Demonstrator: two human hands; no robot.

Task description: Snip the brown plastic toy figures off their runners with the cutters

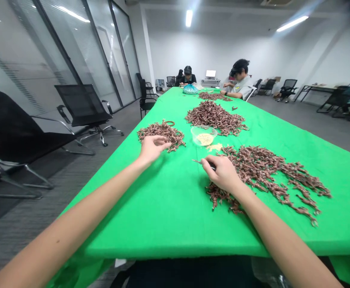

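My left hand [154,150] is at the near edge of a small pile of reddish-brown knobbly pieces [151,131], its thumb and fingers apart with nothing visible between them. My right hand [221,172] is closed around a slim tool with a dark handle and a thin metal tip [196,161], which points left. Under and beside that wrist spreads a larger pile of the same brown pieces [259,164], some strung out to the right. Between the hands and farther off stands a clear plastic bowl [195,132] with pale grains or bits [205,139]. More pale bits [215,147] lie beside it.
A big brown heap [213,116] lies beyond the bowl on the green cloth [163,208]. A brown ring [170,123] is behind the left pile. Farther along are a blue bag [189,89] and seated people [243,84]. Black chairs [83,106] stand at left.
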